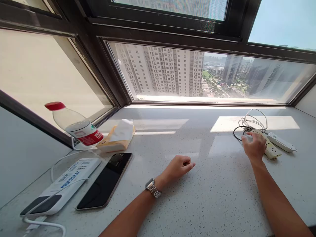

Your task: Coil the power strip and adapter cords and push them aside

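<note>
Bottle (76, 126) empty, right hand (254, 146) distant

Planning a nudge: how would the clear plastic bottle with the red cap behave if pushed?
The clear plastic bottle with the red cap looks nearly empty, so probably light. It seems to lean on a white cable, so it may tip easily, then roll on the smooth speckled countertop.

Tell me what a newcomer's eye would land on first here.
First, the right hand far right on the pale counter, resting on a cream power strip beside a coil of white cable. Then the left hand, loosely curled on the bare counter at centre, a metal watch on its wrist. At far left, a plastic bottle with a red cap stands behind a dark phone and a white power bank.
</note>
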Available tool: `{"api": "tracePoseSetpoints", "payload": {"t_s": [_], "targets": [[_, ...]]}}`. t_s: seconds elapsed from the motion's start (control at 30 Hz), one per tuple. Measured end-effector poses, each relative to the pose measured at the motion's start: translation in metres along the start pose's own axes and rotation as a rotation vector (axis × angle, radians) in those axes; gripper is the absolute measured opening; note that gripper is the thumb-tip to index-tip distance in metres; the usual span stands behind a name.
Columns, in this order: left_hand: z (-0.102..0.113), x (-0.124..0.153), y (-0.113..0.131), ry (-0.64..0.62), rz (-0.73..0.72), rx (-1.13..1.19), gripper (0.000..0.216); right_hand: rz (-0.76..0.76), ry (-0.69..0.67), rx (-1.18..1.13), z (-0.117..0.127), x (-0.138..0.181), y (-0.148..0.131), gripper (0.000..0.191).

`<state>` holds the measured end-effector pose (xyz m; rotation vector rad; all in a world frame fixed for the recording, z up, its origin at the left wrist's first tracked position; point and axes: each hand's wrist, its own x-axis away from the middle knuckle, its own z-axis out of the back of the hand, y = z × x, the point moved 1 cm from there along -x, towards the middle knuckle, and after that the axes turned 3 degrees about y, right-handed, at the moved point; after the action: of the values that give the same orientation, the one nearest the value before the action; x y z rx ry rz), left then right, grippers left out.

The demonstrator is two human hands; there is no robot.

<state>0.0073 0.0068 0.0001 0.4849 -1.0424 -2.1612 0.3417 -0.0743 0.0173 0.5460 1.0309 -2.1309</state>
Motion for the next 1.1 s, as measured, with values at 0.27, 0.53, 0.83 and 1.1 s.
{"api": "tracePoseSetpoints", "payload": {"t_s": [0.27,0.53,0.83,1.1], "targets": [[0.001,0.0,-0.001,-0.007,0.015,0.008,0.045,-0.19,-0.103,0.234,0.003,-0.029,0.122,0.066],[0.003,0.002,0.005,-0.039,0.021,0.024,0.045,0.101,0.032,0.037,0.013,-0.008,0.046,0.076],[0.003,-0.003,0.007,0.043,0.087,-0.042,0.045,0.854,-0.42,-0.155,0.004,0.095,-0.064,0.05],[0.0,0.003,0.009,0.295,-0.028,-0.328,0.04,0.518,-0.878,-0.474,0.006,0.066,-0.052,0.052]]}}
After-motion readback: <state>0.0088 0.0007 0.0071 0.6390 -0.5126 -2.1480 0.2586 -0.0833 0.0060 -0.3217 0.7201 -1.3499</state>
